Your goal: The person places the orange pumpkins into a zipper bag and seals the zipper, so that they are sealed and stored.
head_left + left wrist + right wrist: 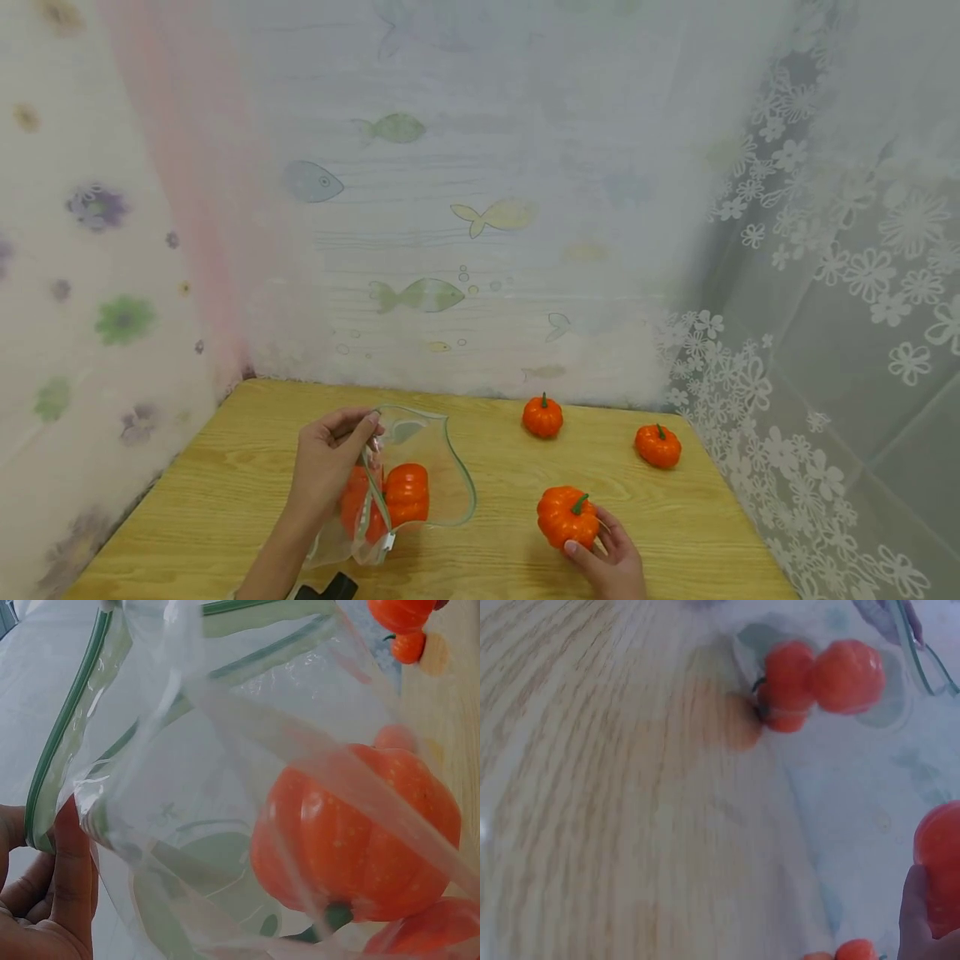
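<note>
My left hand [358, 435] pinches the green-sealed rim of a clear zip bag [442, 487] and holds its mouth open above the wooden table [225, 483]. Two orange toy pumpkins [406, 493] lie inside the bag. In the left wrist view the fingers [56, 892] clamp the green seal strip, and one bagged pumpkin [352, 832] shows large through the plastic. At the front right, my right hand [592, 543] curls round a third pumpkin [566, 517] resting on the table. The blurred right wrist view shows that pumpkin [941, 862] beside a finger [915, 911], with the bagged pumpkins [821, 679] beyond.
Two more small pumpkins stand on the table, one at the back middle [542, 416] and one at the back right [657, 445]. Fish-patterned and flower-patterned curtains close in the table at the back, left and right. Bare wood lies between the bag and the held pumpkin.
</note>
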Available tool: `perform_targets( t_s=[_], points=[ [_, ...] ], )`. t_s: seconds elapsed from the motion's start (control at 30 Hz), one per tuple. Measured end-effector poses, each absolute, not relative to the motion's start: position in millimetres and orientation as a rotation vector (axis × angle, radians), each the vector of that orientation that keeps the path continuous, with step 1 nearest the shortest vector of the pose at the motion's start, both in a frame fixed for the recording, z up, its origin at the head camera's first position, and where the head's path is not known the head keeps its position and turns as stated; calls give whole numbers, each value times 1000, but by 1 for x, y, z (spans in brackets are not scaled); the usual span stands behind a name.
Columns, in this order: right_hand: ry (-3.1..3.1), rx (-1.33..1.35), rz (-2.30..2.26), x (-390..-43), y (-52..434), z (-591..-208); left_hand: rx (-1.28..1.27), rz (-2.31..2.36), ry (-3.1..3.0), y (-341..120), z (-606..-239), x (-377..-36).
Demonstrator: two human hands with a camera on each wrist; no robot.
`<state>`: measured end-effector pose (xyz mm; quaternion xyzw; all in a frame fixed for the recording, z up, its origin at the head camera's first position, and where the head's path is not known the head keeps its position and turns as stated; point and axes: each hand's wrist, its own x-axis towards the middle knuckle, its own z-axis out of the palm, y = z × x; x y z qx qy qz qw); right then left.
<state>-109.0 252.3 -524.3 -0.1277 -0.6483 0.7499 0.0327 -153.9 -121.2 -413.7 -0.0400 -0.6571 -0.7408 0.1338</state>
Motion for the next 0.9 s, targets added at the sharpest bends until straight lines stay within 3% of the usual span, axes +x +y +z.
perform_targets(
  t_s=[0.6, 0.9],
  points=[
    [-1945, 202, 2401, -86, 209, -479, -82, -2137, -1920, -122, -412, -153],
    [-1870, 305, 2347, -88, 178, -465, -100, -2153, -1907, -123, -412, -153]
  ],
)
